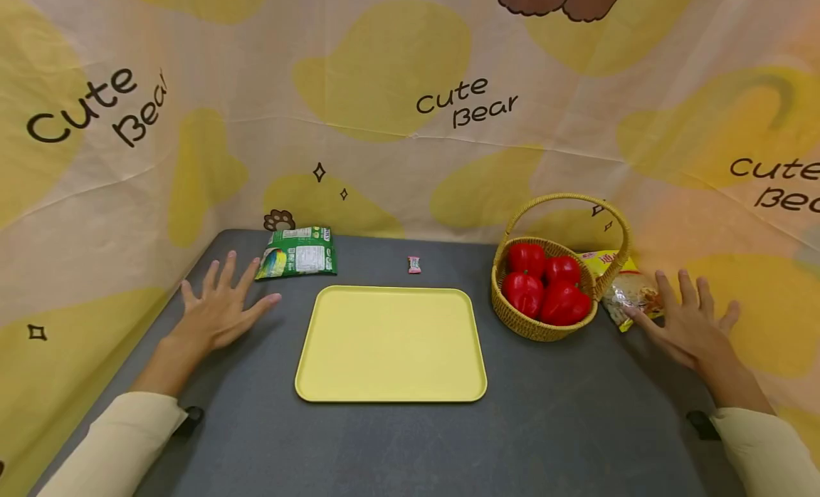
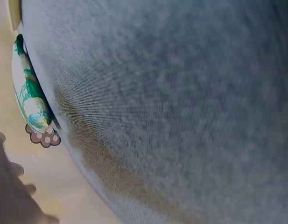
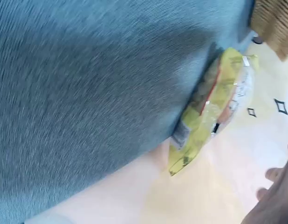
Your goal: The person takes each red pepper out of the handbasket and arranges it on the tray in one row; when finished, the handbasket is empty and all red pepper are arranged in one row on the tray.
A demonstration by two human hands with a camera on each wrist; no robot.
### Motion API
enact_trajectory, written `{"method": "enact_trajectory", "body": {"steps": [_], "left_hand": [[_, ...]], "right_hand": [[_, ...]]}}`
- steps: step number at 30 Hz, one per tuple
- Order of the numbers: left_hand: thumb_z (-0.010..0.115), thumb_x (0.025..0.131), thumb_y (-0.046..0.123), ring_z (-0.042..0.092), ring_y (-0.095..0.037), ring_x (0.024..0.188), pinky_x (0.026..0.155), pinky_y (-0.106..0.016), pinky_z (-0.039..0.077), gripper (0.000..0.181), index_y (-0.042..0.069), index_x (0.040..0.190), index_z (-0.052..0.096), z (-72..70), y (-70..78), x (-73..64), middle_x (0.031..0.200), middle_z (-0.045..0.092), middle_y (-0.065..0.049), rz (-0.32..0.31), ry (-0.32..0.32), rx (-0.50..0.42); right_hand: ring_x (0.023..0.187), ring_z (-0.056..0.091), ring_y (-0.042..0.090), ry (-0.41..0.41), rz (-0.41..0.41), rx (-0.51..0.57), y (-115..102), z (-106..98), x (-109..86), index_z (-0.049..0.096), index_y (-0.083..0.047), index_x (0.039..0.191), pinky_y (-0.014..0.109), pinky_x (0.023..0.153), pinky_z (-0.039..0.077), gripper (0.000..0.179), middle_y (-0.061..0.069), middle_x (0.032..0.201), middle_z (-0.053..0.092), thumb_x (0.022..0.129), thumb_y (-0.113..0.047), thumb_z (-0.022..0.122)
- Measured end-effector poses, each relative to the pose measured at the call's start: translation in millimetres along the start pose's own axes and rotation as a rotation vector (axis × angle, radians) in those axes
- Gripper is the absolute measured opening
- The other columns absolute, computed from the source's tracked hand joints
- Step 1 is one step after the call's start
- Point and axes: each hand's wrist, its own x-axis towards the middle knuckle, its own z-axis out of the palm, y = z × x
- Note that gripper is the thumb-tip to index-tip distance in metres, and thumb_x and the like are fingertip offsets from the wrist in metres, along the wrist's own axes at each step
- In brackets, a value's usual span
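Note:
My left hand, fingers spread and holding nothing, hovers over the table's left side. Just beyond its fingertips lies a green snack bag, also visible edge-on in the left wrist view. On the right, my right hand is spread too, with nothing in it. Closest to it is a yellow food packet, partly hidden behind a wicker basket of red bell peppers. In the right wrist view the packet lies apart from the fingers.
A yellow tray rests at the middle of the grey table. Behind it is a small pink wrapped candy. The basket's arched handle stands up. A printed cloth hangs around the back and sides.

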Motion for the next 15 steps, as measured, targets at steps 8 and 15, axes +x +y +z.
{"method": "enact_trajectory", "body": {"steps": [8,15], "left_hand": [[0.060,0.109,0.036,0.056,-0.055,0.131,0.109,-0.071,0.043,0.063,-0.009,0.151,0.050,-9.7,19.1,-2.9,0.146,0.055,-0.037,0.088,0.113,-0.267],[0.066,0.106,0.038,0.066,-0.045,0.126,0.102,-0.061,0.054,0.055,-0.002,0.145,0.062,-11.7,43.6,-11.9,0.139,0.067,-0.024,0.017,0.031,-0.491]], "right_hand": [[0.129,0.037,0.067,0.225,-0.099,0.120,-23,-6,-6.4,0.038,0.004,0.157,0.083,0.100,0.028,0.082,0.043,0.147,0.042,0.100,-0.044,0.071],[0.116,0.056,0.050,0.366,-0.186,0.287,-58,-18,-11.1,0.060,0.004,0.140,0.053,0.100,0.049,0.061,0.035,0.134,0.060,0.092,-0.023,0.084]]}}
